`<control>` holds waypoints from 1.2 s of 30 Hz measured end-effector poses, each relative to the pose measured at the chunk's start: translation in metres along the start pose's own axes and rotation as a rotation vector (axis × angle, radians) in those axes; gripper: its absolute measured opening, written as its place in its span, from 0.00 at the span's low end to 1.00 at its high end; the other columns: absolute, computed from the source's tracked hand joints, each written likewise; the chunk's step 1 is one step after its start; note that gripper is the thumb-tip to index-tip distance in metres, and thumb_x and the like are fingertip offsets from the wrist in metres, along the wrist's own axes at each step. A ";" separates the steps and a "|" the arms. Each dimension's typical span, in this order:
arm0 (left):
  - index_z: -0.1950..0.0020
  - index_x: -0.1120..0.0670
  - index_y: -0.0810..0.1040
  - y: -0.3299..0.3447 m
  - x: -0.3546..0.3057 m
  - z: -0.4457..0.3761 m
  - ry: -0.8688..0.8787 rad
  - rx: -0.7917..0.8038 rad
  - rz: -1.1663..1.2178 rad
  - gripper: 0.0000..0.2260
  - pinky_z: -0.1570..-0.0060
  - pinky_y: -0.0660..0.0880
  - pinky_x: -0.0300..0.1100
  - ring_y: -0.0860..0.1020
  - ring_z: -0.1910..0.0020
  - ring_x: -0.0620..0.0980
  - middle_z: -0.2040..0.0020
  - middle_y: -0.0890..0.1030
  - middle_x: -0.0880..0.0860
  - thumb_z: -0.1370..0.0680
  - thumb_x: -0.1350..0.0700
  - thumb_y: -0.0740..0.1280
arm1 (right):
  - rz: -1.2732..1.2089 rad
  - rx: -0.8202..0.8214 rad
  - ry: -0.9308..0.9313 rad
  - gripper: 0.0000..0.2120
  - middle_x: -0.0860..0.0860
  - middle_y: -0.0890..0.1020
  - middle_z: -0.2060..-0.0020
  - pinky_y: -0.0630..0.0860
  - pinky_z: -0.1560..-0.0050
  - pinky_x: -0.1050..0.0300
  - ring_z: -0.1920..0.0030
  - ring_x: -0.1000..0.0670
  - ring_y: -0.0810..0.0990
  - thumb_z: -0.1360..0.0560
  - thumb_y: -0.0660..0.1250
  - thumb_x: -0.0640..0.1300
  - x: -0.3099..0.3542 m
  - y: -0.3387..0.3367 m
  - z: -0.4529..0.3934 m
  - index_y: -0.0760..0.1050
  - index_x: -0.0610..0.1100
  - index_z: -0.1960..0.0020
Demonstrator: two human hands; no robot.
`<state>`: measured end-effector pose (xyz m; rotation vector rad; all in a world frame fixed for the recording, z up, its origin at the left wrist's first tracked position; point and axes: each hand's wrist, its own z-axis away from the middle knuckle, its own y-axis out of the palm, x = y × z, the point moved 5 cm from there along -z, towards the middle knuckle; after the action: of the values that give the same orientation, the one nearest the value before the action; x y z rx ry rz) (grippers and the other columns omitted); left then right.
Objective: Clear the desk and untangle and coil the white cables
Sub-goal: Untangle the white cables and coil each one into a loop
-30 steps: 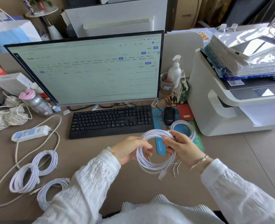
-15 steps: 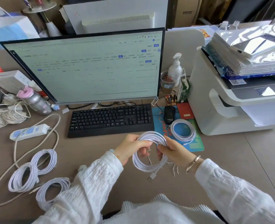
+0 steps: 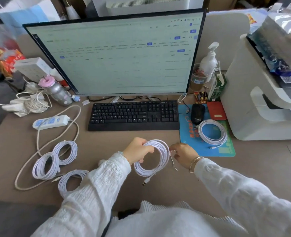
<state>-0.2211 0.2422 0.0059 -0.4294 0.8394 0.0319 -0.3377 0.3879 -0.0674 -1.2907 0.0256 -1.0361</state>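
White cable coil held upright before the keyboard.
Left hand grips the loops so they cannot spring apart; right hand pinches a thin wire tie, seemingly to bind them.

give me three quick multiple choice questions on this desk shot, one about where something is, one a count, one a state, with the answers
1. Where does the loose coil that nobody holds on the right lie?
A. on the keyboard
B. on the blue mouse pad
C. on the printer

2. How many white cable coils lie on the desk to the left of the person's arms?
A. one
B. three
C. five

3. What is the left hand doing?
A. gripping a white cable coil
B. resting flat on the desk
C. typing

Answers:
1. B, the loose coil lies on the blue mouse pad below the mouse.
2. B, three coils are grouped beside the power strip's cord.
3. A, the left hand is curled round the held coil, while the right hand pinches a thin tie.
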 end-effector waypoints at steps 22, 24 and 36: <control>0.63 0.62 0.75 -0.031 0.027 -0.010 -0.028 -0.207 0.266 0.09 0.73 0.73 0.36 0.73 0.78 0.46 0.71 0.75 0.55 0.23 0.63 0.66 | -0.274 -0.311 0.032 0.03 0.54 0.79 0.65 0.68 0.62 0.70 0.65 0.54 0.76 0.26 0.69 0.37 0.011 -0.039 0.015 0.79 0.43 0.53; 0.64 0.63 0.75 -0.026 0.022 -0.012 -0.020 -0.196 0.270 0.09 0.73 0.73 0.36 0.73 0.78 0.47 0.71 0.75 0.56 0.23 0.63 0.66 | -0.300 -0.363 -0.017 0.04 0.58 0.79 0.66 0.69 0.61 0.74 0.67 0.62 0.76 0.27 0.70 0.37 0.021 -0.054 0.032 0.81 0.44 0.54; 0.65 0.61 0.77 0.024 -0.025 0.004 0.085 0.032 0.228 0.10 0.69 0.72 0.37 0.74 0.74 0.49 0.73 0.77 0.54 0.24 0.61 0.67 | -0.214 -0.642 -0.300 0.04 0.51 0.79 0.64 0.75 0.66 0.54 0.66 0.49 0.77 0.27 0.70 0.35 0.063 -0.052 0.053 0.76 0.41 0.56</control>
<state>-0.2400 0.2690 0.0175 -0.3050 0.9684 0.2117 -0.3047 0.3929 0.0237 -2.0609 -0.0100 -1.0422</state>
